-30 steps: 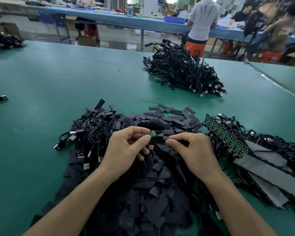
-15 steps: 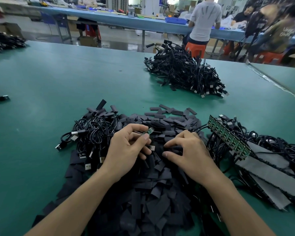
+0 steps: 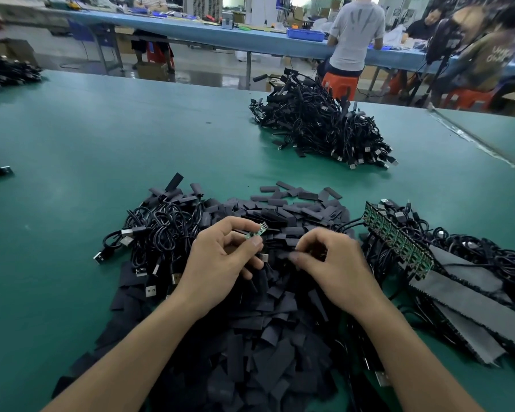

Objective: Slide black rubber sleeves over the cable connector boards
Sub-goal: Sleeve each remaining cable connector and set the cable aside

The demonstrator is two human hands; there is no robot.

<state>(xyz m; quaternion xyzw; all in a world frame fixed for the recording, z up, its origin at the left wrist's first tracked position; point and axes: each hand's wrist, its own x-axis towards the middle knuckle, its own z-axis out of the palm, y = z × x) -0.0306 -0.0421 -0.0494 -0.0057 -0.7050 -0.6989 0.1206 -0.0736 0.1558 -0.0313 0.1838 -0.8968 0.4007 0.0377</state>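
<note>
- Black rubber sleeves (image 3: 250, 346) lie heaped nearest the body, under both wrists and on beneath the hands.
- Over that heap the right hand (image 3: 336, 263) curls its fingers down at one sleeve. Blur hides the fingertips, so I cannot tell whether thumb and forefinger have hold of it.
- Just left of it, the left hand (image 3: 220, 260) pinches a small green board (image 3: 254, 232) between thumb and forefinger, with the board's free end poking up past the fingertips.
- The risk, as I judge it, comes from the flat, stacked sleeves. The right hand may lift two at once, or one pressed shut. Its mouth would then catch on the board's corner, and a hard push could twist the board out of so light a pinch.
- Beyond the left knuckles sits a tangle of cables (image 3: 161, 230). To the right of the right hand runs a row of green boards (image 3: 396, 236) beside grey strips (image 3: 473, 295).
- Farthest out on the green table (image 3: 101, 138), well apart from both hands, lies a second heap of cables (image 3: 324, 126).
</note>
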